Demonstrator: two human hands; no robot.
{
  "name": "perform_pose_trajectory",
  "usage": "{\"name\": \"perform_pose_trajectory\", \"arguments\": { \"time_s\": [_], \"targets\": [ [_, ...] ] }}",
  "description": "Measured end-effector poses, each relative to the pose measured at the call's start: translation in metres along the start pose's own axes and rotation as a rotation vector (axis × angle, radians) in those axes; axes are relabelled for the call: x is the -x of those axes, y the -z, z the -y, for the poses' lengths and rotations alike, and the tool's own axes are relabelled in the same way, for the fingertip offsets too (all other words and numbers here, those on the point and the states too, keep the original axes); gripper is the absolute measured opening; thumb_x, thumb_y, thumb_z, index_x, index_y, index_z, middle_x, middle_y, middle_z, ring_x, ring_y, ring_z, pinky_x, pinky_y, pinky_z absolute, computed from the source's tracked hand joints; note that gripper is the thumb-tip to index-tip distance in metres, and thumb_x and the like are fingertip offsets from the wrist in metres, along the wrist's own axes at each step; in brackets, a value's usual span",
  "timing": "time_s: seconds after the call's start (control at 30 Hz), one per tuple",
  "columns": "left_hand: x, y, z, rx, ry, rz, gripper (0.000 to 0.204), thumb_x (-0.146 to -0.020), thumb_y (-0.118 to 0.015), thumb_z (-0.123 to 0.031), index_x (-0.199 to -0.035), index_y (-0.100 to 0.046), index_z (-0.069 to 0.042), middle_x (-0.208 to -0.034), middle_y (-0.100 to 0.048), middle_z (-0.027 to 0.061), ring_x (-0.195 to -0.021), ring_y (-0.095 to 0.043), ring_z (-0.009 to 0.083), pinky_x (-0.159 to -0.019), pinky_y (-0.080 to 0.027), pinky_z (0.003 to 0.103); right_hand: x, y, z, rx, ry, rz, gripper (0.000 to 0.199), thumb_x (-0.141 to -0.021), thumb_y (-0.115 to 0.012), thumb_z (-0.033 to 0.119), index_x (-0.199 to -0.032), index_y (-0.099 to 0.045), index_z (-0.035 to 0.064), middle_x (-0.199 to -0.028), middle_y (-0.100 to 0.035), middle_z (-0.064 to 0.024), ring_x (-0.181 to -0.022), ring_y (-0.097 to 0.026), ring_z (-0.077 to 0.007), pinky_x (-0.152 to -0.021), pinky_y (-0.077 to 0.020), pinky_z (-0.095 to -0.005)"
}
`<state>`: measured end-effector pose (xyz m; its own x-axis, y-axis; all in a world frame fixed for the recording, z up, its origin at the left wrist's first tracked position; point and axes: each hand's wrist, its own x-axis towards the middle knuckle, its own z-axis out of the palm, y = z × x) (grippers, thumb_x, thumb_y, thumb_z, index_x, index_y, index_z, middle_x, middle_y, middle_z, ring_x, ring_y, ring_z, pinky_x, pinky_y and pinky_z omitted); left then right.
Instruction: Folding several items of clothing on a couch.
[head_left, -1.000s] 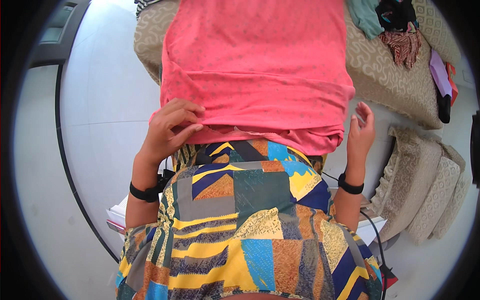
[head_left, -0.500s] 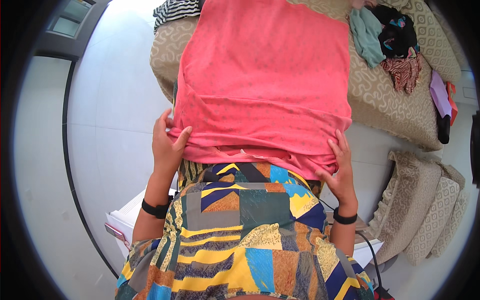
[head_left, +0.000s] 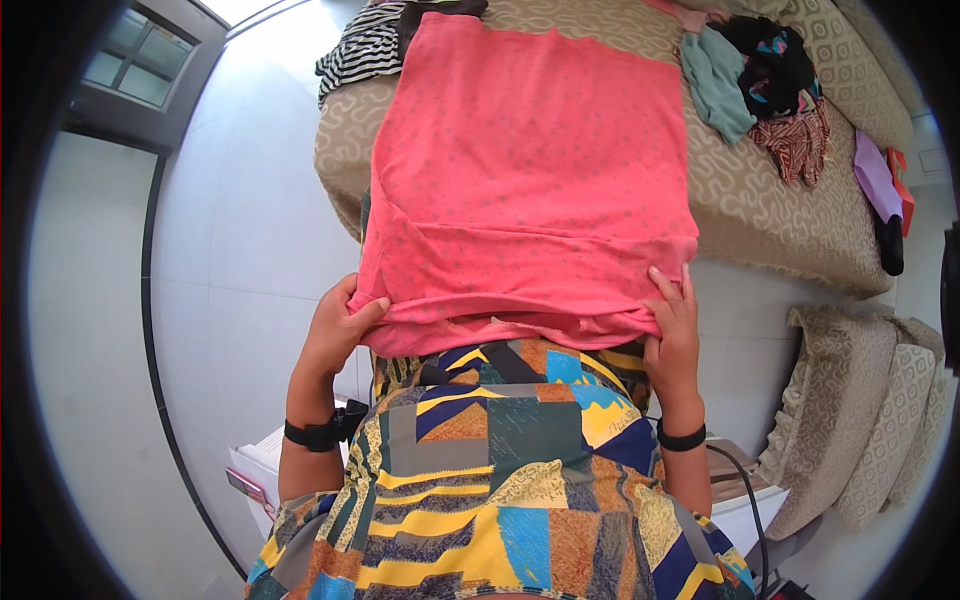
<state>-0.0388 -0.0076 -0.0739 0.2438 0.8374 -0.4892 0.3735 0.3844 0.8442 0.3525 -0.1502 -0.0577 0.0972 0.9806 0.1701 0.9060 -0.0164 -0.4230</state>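
A pink garment (head_left: 530,150) with small greyish spots is spread from my lap onto the patterned couch ahead. Its near edge is folded over in layers, and a small pale label shows inside the opening at the middle. At the near left corner my left hand (head_left: 338,322) is closed, thumb on top, pinching the layered cloth. My right hand (head_left: 672,322) grips the near right corner, the thumb partly under the cloth and the fingertips lying on top. Each wrist wears a black band.
The couch (head_left: 745,205) has a beige swirl-patterned cover. Striped black-and-white cloth (head_left: 362,50) lies at its far left; pale green cloth (head_left: 718,85) and dark clothes (head_left: 778,70) lie at the right. Beige cushions (head_left: 850,410) stand at the right. A dark-framed door (head_left: 150,75) is far left.
Both hands have drawn slightly inward with the garment's near corners. The garment's far edge now shows on the couch, as the view has shifted a little.
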Motion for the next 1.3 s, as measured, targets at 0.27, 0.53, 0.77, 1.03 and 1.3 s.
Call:
{"name": "perform_pose_trajectory", "arguments": {
  "time_s": [0.27,0.53,0.77,1.03,1.3],
  "targets": [
    [0.013,0.009,-0.005,0.667,0.036,0.213,0.053,-0.083,-0.062,-0.009,-0.130,-0.044,0.009,-0.123,-0.059,0.0160,-0.109,-0.061,0.0215,-0.096,-0.048,0.033,-0.003,0.042,0.004,-0.207,-0.109,-0.004,0.032,-0.072,-0.051,-0.012,-0.101,-0.061,-0.0004,-0.100,-0.063,-0.0187,-0.107,-0.057,-0.0393,-0.094,-0.0445,-0.0427],
    [-0.003,0.011,0.001,1.003,-0.016,0.187,0.053,-0.089,-0.057,-0.022,-0.131,-0.043,0.008,-0.128,-0.056,0.0184,-0.118,-0.056,0.0266,-0.104,-0.042,0.039,-0.020,0.046,0.022,-0.265,-0.285,-0.123,0.027,-0.077,-0.055,-0.008,-0.103,-0.060,-0.0007,-0.090,-0.064,-0.0148,-0.077,-0.063,-0.0240,-0.072,-0.0479,-0.0287],
    [-0.048,-0.003,-0.058,1.318,-0.162,0.229,0.040,-0.098,-0.046,-0.022,-0.129,-0.046,0.004,-0.125,-0.057,0.0193,-0.114,-0.058,0.0296,-0.101,-0.046,0.044,-0.080,0.032,0.019,-0.683,-0.292,-0.586,0.021,-0.084,-0.059,-0.004,-0.105,-0.060,0.0007,-0.091,-0.063,-0.0055,-0.082,-0.057,-0.0084,-0.076,-0.0456,-0.0205],
    [-0.101,0.003,-0.098,1.421,-0.046,0.250,0.026,-0.098,-0.047,-0.017,-0.113,-0.054,0.004,-0.108,-0.064,0.0172,-0.096,-0.066,0.0283,-0.076,-0.060,0.040,-0.160,0.047,-0.007,-0.465,-0.361,-0.366,0.017,-0.081,-0.066,0.011,-0.096,-0.065,0.0022,-0.076,-0.062,-0.0051,-0.063,-0.059,-0.0112,-0.053,-0.0519,-0.0286],
    [-0.168,0.002,-0.154,1.532,-0.255,0.291,0.041,-0.098,-0.048,-0.021,-0.128,-0.042,0.006,-0.132,-0.048,0.0257,-0.124,-0.047,0.0387,-0.107,-0.040,0.050,-0.294,0.059,-0.064,-0.476,-0.423,-0.250,0.038,-0.078,-0.069,0.022,-0.109,-0.063,0.0012,-0.088,-0.066,-0.0134,-0.075,-0.067,-0.0188,-0.059,-0.0545,-0.0327]
  ]
}}
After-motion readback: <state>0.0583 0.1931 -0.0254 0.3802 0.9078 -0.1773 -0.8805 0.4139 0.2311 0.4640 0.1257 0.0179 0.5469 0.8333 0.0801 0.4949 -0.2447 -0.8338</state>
